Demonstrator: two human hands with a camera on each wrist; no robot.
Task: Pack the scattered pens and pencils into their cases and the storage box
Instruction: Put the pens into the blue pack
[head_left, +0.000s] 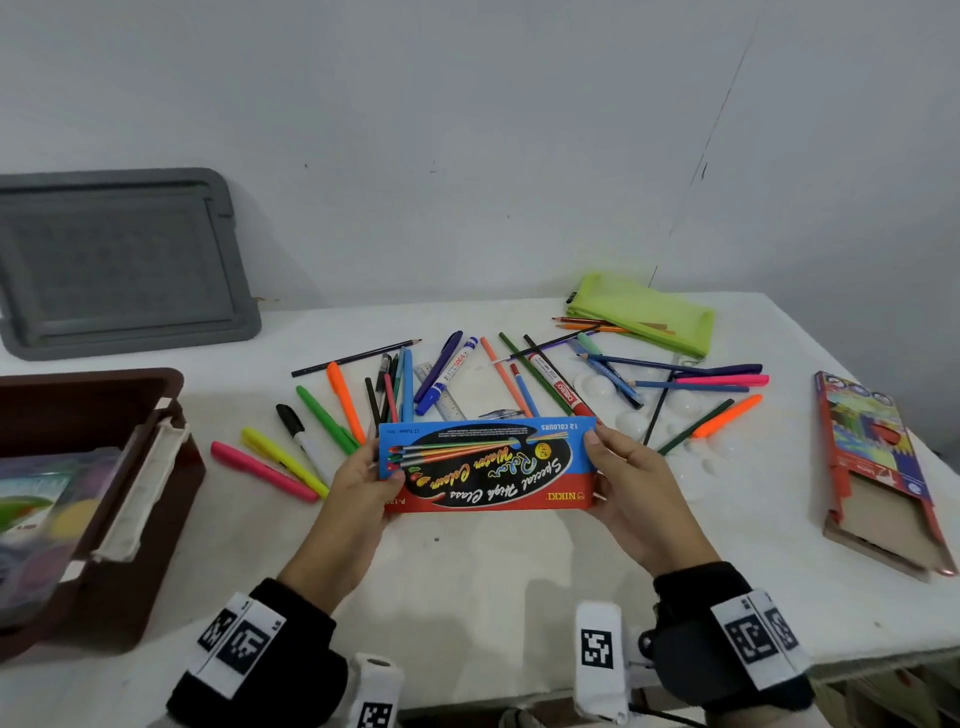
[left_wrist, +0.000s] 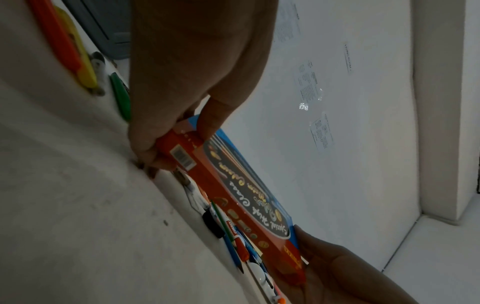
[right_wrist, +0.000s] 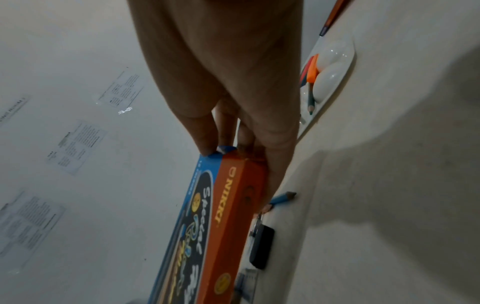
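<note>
Just above the near edge of the scattered pens (head_left: 332, 415), the paint box (head_left: 485, 465) is pinched at its short ends, left hand (head_left: 358, 475) on one, right hand (head_left: 631, 480) on the other. Thumb-and-fingertip holds are shallow; a slip could drop it onto the pencils (head_left: 691, 384), scattering them farther from the brown storage box (head_left: 156, 395) at left.

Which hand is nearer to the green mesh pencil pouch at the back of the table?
Right. The right hand grips the watercolour box on the side below the green pouch; the left hand grips the opposite end, farther away.
</note>
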